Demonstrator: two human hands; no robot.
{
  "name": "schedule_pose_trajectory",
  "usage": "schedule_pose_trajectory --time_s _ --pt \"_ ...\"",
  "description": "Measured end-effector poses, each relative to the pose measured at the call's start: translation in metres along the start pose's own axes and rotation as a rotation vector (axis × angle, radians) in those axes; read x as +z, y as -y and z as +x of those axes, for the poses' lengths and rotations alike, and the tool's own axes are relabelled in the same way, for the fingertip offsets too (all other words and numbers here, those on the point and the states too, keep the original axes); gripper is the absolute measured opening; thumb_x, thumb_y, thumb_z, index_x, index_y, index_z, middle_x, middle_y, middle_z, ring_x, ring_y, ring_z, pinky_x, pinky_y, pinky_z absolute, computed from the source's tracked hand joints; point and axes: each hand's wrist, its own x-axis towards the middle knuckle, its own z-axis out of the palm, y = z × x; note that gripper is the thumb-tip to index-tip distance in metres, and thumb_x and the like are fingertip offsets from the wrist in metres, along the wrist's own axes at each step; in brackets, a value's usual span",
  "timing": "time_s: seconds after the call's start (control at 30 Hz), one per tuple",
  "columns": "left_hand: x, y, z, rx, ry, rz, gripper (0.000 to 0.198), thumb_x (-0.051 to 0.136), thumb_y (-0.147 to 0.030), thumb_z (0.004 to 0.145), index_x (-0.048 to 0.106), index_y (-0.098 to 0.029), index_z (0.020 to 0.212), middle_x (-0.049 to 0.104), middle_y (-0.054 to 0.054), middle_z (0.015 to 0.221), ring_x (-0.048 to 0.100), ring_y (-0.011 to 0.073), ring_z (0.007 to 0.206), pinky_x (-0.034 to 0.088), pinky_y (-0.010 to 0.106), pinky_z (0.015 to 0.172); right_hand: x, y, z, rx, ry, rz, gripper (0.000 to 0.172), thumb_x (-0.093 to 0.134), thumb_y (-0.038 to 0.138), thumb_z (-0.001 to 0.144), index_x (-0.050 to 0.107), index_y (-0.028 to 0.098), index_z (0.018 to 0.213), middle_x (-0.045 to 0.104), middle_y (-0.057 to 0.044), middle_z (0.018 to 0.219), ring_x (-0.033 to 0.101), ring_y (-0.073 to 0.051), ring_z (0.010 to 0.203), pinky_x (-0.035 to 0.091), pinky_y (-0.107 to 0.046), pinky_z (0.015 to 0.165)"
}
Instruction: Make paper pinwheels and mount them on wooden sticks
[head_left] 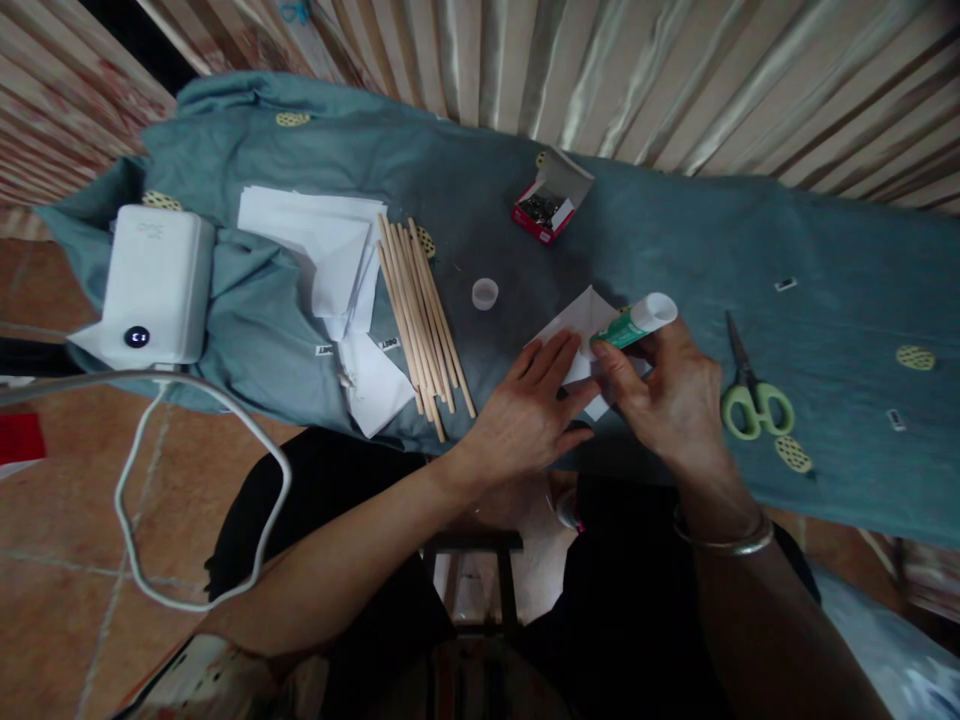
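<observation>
My left hand (536, 400) lies flat with fingers stretched out, pressing on a white paper piece (586, 318) on the teal cloth (825, 330). My right hand (671, 395) grips a green and white glue stick (637, 320), its lower end held down at the paper beside my left fingertips. The glue stick's white cap (485, 293) sits on the cloth, left of the paper.
A bundle of wooden sticks (420, 310) lies left of my hands, beside a pile of white paper (322, 245). Green-handled scissors (754, 395) lie to the right. An open red box of pins (546, 205) sits behind. A white device (154, 285) with a cable is far left.
</observation>
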Motion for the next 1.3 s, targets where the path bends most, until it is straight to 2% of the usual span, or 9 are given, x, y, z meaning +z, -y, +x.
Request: schedule_pose_trajectory --time_s 0.4,0.63,0.87,1.07,1.3 --pt "-0.0003 0.0009 0.0001 0.002 0.017 0.013 0.061 0.057 -0.052 0.090 0.049 -0.014 0.137 0.031 0.024 0.157 0.026 0.0361 0.148 0.027 0.057 0.117 -0.0015 -0.0028 -0.0046 -0.035 0.032 -0.047 0.040 0.056 0.054 0.088 0.060 0.019 0.107 0.074 -0.011 0.086 0.071 -0.031 0.075 0.052 -0.041 0.065" --pt "0.0018 0.0016 -0.0004 -0.002 0.009 0.013 0.061 0.058 -0.053 0.089 0.049 -0.016 0.138 0.030 0.022 0.158 0.024 0.0355 0.149 0.027 0.057 0.118 -0.0040 -0.0026 -0.0062 -0.022 0.024 0.002 0.036 0.058 0.053 0.088 0.060 0.021 0.105 0.074 -0.009 0.084 0.068 -0.026 0.066 0.051 -0.038 0.062" --pt "0.0039 0.0019 -0.0002 -0.004 -0.006 0.008 0.062 0.057 -0.054 0.089 0.047 -0.019 0.140 0.027 0.019 0.160 0.024 0.0348 0.149 0.026 0.058 0.118 -0.0044 -0.0055 -0.0060 -0.009 0.020 0.026 0.037 0.057 0.051 0.089 0.060 0.021 0.108 0.075 -0.011 0.090 0.070 -0.028 0.077 0.052 -0.040 0.068" --pt "0.0004 0.0010 0.0009 -0.009 0.026 0.015 0.063 0.060 -0.053 0.088 0.048 -0.018 0.139 0.031 0.021 0.158 0.025 0.0354 0.148 0.026 0.055 0.118 -0.0040 -0.0051 -0.0038 -0.004 0.012 -0.004 0.034 0.057 0.048 0.089 0.060 0.021 0.109 0.075 -0.010 0.088 0.071 -0.029 0.078 0.052 -0.040 0.067" --pt "0.0004 0.0010 0.0006 -0.003 0.013 0.009 0.058 0.056 -0.052 0.090 0.049 -0.019 0.138 0.029 0.019 0.159 0.025 0.0349 0.148 0.027 0.058 0.117 -0.0010 -0.0061 -0.0015 -0.006 0.002 -0.005 0.033 0.057 0.049 0.089 0.059 0.022 0.107 0.075 -0.009 0.087 0.071 -0.029 0.077 0.052 -0.040 0.066"
